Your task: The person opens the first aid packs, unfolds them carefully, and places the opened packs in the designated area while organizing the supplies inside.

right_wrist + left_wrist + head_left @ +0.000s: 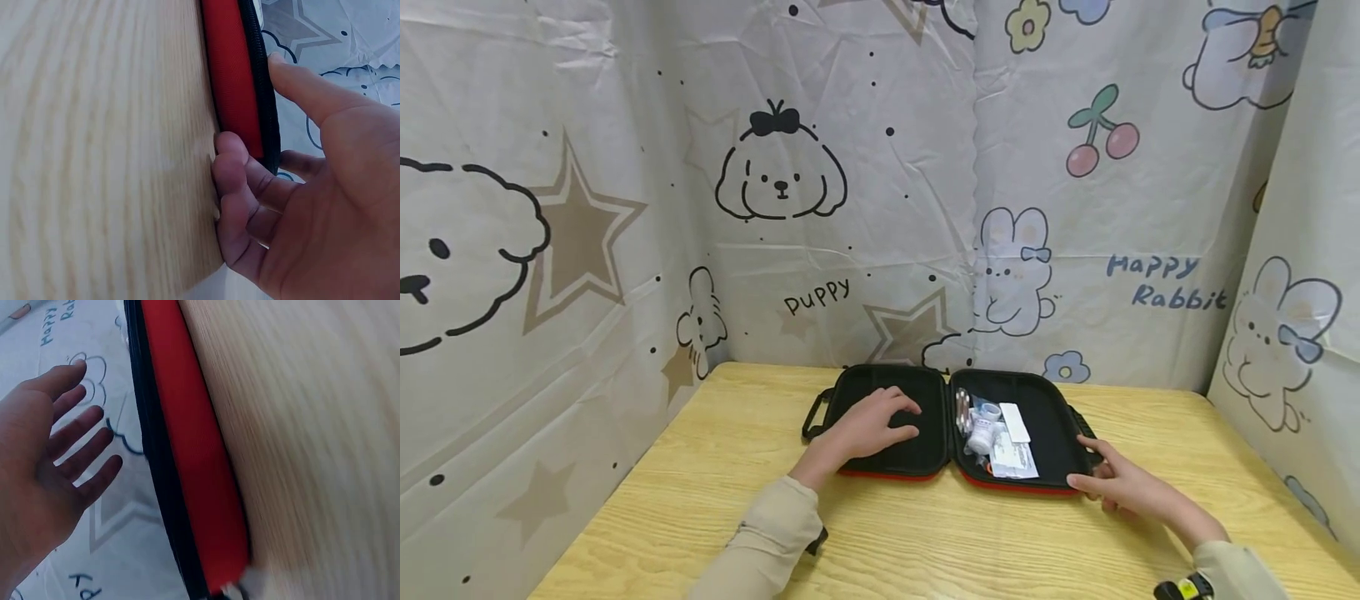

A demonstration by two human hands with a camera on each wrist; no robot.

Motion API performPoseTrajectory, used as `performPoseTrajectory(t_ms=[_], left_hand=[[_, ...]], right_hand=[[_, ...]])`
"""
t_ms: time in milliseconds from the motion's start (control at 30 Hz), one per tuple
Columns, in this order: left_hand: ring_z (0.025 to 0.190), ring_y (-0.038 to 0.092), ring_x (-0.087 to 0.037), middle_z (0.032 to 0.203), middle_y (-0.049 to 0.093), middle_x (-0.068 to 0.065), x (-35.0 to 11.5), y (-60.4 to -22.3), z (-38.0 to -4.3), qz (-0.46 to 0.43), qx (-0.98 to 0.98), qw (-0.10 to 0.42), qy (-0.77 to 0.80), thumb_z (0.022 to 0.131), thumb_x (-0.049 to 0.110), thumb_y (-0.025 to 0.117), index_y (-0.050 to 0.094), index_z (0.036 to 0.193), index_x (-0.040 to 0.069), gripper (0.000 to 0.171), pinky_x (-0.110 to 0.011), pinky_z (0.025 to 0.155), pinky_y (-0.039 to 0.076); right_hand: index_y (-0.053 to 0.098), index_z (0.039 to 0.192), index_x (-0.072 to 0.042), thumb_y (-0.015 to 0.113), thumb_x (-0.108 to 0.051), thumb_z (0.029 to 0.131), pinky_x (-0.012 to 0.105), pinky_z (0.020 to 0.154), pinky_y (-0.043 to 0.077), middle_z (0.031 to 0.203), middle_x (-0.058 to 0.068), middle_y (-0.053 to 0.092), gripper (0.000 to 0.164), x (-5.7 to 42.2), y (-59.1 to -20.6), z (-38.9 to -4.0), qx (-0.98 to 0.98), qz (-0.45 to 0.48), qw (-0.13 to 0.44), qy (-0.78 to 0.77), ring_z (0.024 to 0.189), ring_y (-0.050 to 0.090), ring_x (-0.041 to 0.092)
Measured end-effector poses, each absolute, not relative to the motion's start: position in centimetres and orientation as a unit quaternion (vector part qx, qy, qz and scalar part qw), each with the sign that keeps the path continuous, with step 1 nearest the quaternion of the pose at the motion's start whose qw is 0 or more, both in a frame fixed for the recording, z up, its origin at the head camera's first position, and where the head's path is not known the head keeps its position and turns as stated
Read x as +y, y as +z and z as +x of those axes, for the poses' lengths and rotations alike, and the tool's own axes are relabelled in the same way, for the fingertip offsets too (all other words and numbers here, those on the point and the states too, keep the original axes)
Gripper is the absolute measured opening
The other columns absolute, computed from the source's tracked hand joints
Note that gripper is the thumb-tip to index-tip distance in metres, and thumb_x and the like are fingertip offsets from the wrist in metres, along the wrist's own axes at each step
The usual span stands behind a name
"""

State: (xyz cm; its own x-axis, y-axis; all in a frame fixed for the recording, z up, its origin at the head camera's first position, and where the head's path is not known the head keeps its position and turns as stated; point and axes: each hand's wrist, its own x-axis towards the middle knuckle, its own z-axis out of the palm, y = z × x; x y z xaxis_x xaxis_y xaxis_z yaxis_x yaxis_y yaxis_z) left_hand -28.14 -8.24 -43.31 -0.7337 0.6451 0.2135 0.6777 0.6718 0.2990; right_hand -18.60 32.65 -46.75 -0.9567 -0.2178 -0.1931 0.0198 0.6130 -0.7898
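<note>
Table: wood, under an open case (black inside)
Cloth: cartoon-printed, walling the table
Left hand: relaxed above the case
Right hand: gripping the case's edge

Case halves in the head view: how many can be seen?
2: the left half, beneath the left hand, and the right half, which holds small items and has the right hand at its outer edge.

Matt, fabric-like case, its red side finely woven, glossy clear plastic packet inside the case, smooth wood-grained table under it, creased cloth-like backdrop behind it from here
</note>
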Motion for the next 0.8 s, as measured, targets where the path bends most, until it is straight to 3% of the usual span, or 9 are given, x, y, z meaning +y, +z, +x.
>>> performPoseTrajectory(t_ms=[467, 800], left_hand=[[0.112, 0.054, -0.015, 0.123, 0.061, 0.002, -2.2, -43.2, -29.8, -0.403, -0.9, 0.041, -0.16, 0.096, 0.04, 0.064, 0.067, 0.125, 0.022, 0.034, -0.034, 0.1, 0.046], [0.119, 0.054, -0.015, 0.133, 0.059, 0.003, 1.0, -43.7, -30.4, -0.45, -0.885, 0.045, -0.113, 0.095, 0.045, 0.063, 0.063, 0.132, 0.021, 0.044, -0.033, 0.105, 0.043]], right_hand=[[0.007, 0.157, -0.004, 0.065, -0.033, 0.096, 0.024, 0.048, 0.035, 0.081, 0.006, 0.053, 0.089, 32.9, -47.1, -18.8, 0.883, -0.053, 0.138, -0.446, 0.061, 0.049, 0.014], [0.006, 0.157, -0.004, 0.064, -0.035, 0.096, 0.024, 0.048, 0.037, 0.081, 0.006, 0.053, 0.09, 32.9, -46.9, -18.6, 0.886, -0.053, 0.14, -0.439, 0.061, 0.047, 0.013]])
